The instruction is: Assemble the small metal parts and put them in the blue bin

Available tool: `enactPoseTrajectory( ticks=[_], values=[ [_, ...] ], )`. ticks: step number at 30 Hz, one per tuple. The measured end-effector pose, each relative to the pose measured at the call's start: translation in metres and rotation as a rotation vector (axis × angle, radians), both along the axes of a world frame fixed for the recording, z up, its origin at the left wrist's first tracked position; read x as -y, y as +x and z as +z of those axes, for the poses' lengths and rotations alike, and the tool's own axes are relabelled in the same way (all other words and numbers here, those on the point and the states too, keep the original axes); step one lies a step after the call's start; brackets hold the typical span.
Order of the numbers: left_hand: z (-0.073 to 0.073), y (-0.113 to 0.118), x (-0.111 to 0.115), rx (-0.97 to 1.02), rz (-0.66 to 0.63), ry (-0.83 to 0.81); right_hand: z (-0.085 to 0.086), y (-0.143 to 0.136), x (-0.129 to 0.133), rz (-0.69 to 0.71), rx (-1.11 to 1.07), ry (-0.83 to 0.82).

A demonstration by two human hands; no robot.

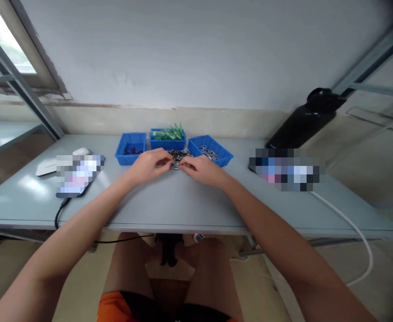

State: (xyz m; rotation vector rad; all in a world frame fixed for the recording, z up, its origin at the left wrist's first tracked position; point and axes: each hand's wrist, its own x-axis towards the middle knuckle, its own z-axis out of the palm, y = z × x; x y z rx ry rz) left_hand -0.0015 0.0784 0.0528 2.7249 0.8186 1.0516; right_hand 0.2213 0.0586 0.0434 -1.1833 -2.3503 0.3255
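Note:
My left hand (151, 165) and my right hand (201, 169) face each other over the table, fingertips close together beside a pile of small dark metal parts (179, 155). Both hands have their fingers pinched; what lies between them is too small to name. Behind the pile is a blue bin (168, 144) of green strips (169, 133). A second blue bin (130, 159) at the left has small dark pieces (132, 151) in it. On the right, an angled blue bin (226, 157) contains slim silvery metal pieces (209, 152), partly behind my right hand.
A phone (82, 176) with a black cable and a white object (46, 168) are on the left of the table (183, 201). At the right are a blurred-out device (285, 170), a white cable (346, 214) and a tall black bottle (302, 123).

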Motion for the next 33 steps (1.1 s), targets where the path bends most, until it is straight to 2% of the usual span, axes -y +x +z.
enactPoseTrajectory(
  ticks=[5, 11, 16, 25, 33],
  values=[
    [-0.0012, -0.0023, -0.0050, -0.108, 0.030, -0.058, 0.0028, 0.0080, -0.0033, -0.065, -0.085, 0.085],
    [-0.0069, 0.0004, -0.0067, -0.246, -0.016, -0.119, 0.0005, 0.0030, 0.0012, 0.010, -0.155, 0.134],
    [-0.0042, -0.0009, -0.0061, -0.193, -0.021, -0.108, 0.0016, 0.0031, 0.0020, -0.003, -0.201, 0.148],
    [0.0008, -0.0038, -0.0044, -0.004, 0.062, 0.038, -0.0011, 0.0067, -0.0044, -0.038, -0.146, 0.095],
    [0.0024, 0.0004, 0.0027, -0.033, -0.052, 0.093, -0.0019, -0.0006, -0.0014, 0.016, -0.039, -0.002]
  ],
)
